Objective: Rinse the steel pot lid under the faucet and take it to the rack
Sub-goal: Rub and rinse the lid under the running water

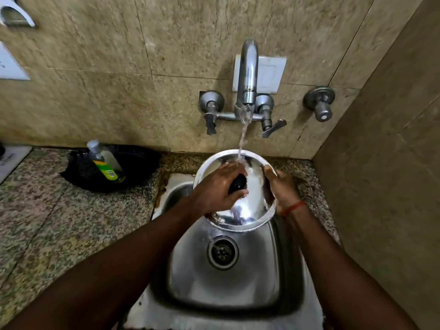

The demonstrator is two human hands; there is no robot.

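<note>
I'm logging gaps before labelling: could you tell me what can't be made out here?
- Rack: not in the head view.
- Steel pot lid knob: mostly covered by the left hand.
- Right hand fingers: behind the lid's rim.
- Soap bottle label: too small.

A speckled granite worktop (59, 222) is running along the tiled wall, with a steel sink (238, 282) sitting sunk into it. A black bag (133, 163) is lying on it left of the sink, and a soap bottle (104, 160) is leaning on the bag.
</note>
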